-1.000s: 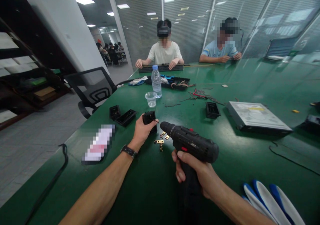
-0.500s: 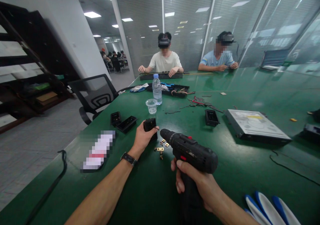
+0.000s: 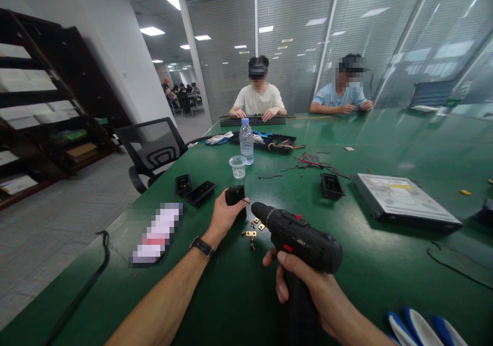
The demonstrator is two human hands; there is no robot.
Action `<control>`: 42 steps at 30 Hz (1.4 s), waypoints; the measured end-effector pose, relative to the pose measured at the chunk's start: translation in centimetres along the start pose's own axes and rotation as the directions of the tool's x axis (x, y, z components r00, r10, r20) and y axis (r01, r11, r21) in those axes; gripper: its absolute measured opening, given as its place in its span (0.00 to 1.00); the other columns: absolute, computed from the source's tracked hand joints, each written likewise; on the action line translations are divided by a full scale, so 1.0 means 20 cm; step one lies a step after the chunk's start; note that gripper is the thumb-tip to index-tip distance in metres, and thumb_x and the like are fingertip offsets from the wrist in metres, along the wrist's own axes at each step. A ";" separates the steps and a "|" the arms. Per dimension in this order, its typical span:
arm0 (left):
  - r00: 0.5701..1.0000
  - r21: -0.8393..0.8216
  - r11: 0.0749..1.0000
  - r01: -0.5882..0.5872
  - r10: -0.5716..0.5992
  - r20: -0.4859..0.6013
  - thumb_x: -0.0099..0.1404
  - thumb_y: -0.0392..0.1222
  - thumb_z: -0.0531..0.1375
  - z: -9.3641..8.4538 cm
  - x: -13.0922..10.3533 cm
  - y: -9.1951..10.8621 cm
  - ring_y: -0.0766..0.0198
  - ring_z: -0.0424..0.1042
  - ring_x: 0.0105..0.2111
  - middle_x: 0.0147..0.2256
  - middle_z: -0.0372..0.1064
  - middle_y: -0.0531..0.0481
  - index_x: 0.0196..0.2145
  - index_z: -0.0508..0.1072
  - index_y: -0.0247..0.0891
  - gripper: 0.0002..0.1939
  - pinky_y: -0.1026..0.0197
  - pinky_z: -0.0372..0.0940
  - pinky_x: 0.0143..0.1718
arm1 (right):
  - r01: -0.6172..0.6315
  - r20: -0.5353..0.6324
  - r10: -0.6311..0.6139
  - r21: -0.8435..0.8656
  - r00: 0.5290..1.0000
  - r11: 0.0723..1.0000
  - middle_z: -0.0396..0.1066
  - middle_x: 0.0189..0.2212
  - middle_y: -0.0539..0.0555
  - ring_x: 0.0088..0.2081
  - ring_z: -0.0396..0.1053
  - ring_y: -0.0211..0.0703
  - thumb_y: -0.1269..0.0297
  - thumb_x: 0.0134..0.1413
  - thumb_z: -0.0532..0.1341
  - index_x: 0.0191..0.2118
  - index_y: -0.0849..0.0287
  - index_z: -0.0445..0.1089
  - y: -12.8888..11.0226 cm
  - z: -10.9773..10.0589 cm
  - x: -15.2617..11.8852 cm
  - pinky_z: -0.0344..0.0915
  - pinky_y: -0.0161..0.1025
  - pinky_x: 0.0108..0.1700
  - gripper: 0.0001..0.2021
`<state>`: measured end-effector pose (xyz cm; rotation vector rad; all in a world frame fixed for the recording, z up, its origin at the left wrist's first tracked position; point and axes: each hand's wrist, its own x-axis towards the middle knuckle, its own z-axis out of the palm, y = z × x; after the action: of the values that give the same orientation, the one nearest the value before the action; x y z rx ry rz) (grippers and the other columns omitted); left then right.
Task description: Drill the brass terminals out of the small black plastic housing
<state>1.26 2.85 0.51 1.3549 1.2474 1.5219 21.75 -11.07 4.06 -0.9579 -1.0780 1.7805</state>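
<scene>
Two hands work over the green table [image 3: 215, 305]. The right hand [image 3: 304, 276] is wrapped around the handle of a black drill [image 3: 298, 235], fingers closed; whether one presses the trigger cannot be told. The drill's body slants, its back end low at the right, its nose up and away to the left, aimed at a small black box [image 3: 235, 194]. The left hand [image 3: 224, 215] grips that box, thumb beside the thin bit [image 3: 247, 201], other fingers mostly hidden. Brass pieces [image 3: 251, 233] lie just below the drill's nose.

Dark strap [image 3: 203, 247] around left wrist [image 3: 210, 239]
</scene>
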 end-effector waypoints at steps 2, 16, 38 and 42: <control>1.000 0.001 1.000 -0.005 0.005 0.005 0.48 0.46 0.70 0.00 0.00 0.00 0.67 0.66 0.30 0.30 0.68 0.53 0.32 0.71 0.35 0.17 0.64 0.63 0.34 | 0.003 0.001 -0.003 0.001 1.000 1.000 0.67 0.16 0.51 0.20 0.62 0.39 0.52 0.59 0.58 0.37 0.63 0.73 0.00 0.00 0.00 0.58 0.38 0.28 0.17; 0.999 0.034 0.998 -0.054 0.054 -0.001 0.50 0.46 0.69 0.00 0.00 -0.02 0.66 0.66 0.31 0.31 0.67 0.52 0.34 0.71 0.35 0.18 0.63 0.63 0.36 | -0.010 0.017 0.009 0.042 1.000 0.999 0.67 0.16 0.51 0.21 0.63 0.41 0.56 0.60 0.58 0.37 0.63 0.73 -0.01 -0.01 0.00 0.56 0.39 0.27 0.15; 0.998 0.112 0.993 -0.044 0.049 -0.046 0.45 0.47 0.70 0.01 0.02 -0.03 0.64 0.69 0.31 0.33 0.71 0.49 0.36 0.73 0.34 0.22 0.62 0.66 0.33 | 0.059 0.089 -0.065 0.065 0.994 0.996 0.66 0.15 0.49 0.19 0.63 0.37 0.59 0.58 0.58 0.34 0.62 0.71 -0.01 -0.02 0.01 0.59 0.36 0.26 0.11; 0.998 0.088 0.995 -0.050 0.054 -0.040 0.46 0.46 0.70 0.01 0.01 -0.03 0.65 0.69 0.31 0.32 0.71 0.50 0.35 0.73 0.34 0.20 0.63 0.66 0.33 | 0.055 0.085 -0.055 -0.005 0.995 0.998 0.67 0.16 0.49 0.19 0.63 0.37 0.59 0.59 0.58 0.34 0.61 0.70 -0.01 -0.02 0.00 0.59 0.36 0.26 0.11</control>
<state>1.39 3.29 0.00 1.4274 1.3275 1.5556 22.21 -10.86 4.13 -0.8551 -1.1535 1.7873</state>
